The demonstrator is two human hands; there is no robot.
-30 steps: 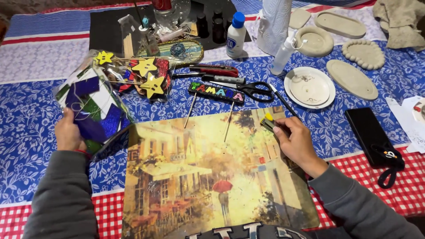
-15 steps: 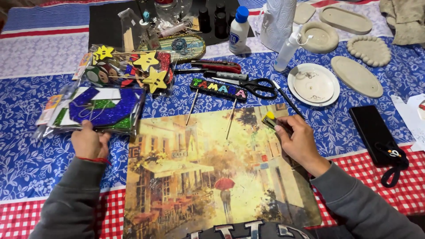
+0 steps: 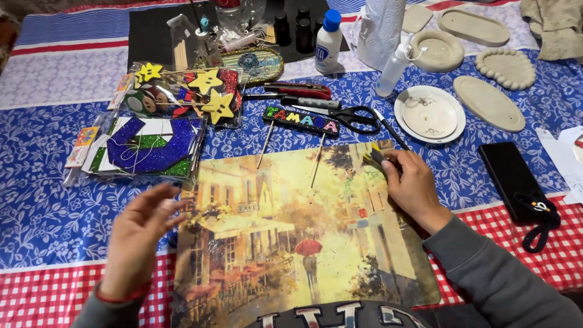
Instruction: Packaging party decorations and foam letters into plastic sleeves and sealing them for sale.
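On the mat's point(image 3: 285, 243) upper right corner, the right hand point(image 3: 413, 188) rests with its fingers pinched round a small dark cutter point(image 3: 375, 158). Over the mat's left edge the left hand point(image 3: 136, 234) hovers, blurred, palm turned inward and fingers loosely spread, holding nothing. Just beyond it, toward the table's left edge, lies a clear bag point(image 3: 143, 152) of blue and green glitter shapes; a second bag point(image 3: 182, 94) behind holds yellow stars on sticks.
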